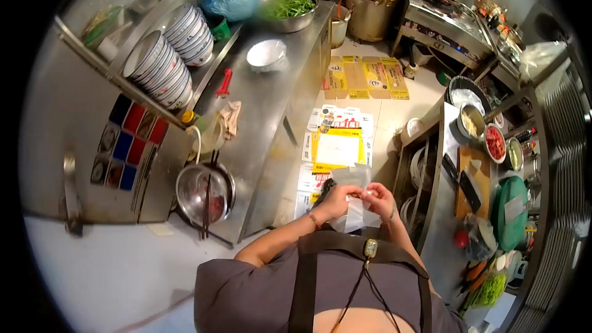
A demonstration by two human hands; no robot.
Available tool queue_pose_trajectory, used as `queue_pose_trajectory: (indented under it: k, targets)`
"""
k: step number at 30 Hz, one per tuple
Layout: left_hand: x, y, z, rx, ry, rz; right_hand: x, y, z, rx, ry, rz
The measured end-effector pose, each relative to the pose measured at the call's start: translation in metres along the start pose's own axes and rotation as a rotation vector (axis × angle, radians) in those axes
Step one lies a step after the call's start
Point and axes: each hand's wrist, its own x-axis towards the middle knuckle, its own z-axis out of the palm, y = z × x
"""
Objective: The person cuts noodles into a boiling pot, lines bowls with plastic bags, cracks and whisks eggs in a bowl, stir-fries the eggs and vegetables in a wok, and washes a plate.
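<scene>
Whitish plastic film (pixel 354 217) hangs between the two hands, in front of the person's torso and above the floor. The left hand (pixel 335 202) has its fingers drawn together on the film; the right hand (pixel 381 201) meets it with thumb and fingers closed in a pinch. Their fingertips nearly touch, and exactly how each finger grips is too small to tell.

The step in hand looks like fine fingertip work at one spot of the film, perhaps parting or gathering it. From this hold, the next move calls for a steady pinch on both sides and a light pull, since the film looks thin and slippery.

Beyond the hands, printed cardboard (pixel 338 148) lies flat on the floor. On the left, a steel counter (pixel 265 124) carries a metal bowl (pixel 189 195) with chopsticks (pixel 207 208) across it, a red tool (pixel 225 83) and a white bowl (pixel 266 54). On the right, a cleaver (pixel 471 191) rests on a wooden board (pixel 464 207). Farther off stands a large steel pot (pixel 370 13).
</scene>
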Motion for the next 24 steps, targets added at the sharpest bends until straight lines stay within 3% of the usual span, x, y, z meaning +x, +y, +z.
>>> queue_pose_trajectory:
  k: [4,5,10,13,15,17,19,21,24]
  targets:
    - [0.086,0.016,-0.052,-0.168,-0.098,0.013,0.08,-0.067,0.0,0.131,0.085,0.069]
    - [0.1,0.03,-0.071,-0.06,-0.107,-0.021,0.1,-0.083,-0.002,0.164,0.093,0.075]
    - [0.142,0.046,-0.147,0.256,0.127,-0.062,0.196,-0.155,0.0,-0.288,0.186,-0.18]
    - [0.161,0.028,-0.181,0.251,0.294,0.017,0.255,-0.183,0.017,-0.333,-0.233,-0.176]
    - [0.176,0.033,-0.197,0.086,0.414,-0.068,0.287,-0.209,0.053,-0.377,-0.449,-0.046]
    - [0.19,0.05,-0.209,0.062,0.54,0.016,0.325,-0.213,0.082,-0.518,-0.531,-0.229]
    - [0.197,0.044,-0.214,0.043,0.63,-0.067,0.356,-0.244,0.109,-0.956,-0.479,-0.621]
    - [0.22,0.054,-0.222,0.013,0.72,-0.161,0.389,-0.266,0.136,-0.905,-0.547,-0.617]
    - [0.25,0.092,-0.231,-0.16,1.061,-0.346,0.431,-0.277,0.17,-0.886,-0.812,-0.546]
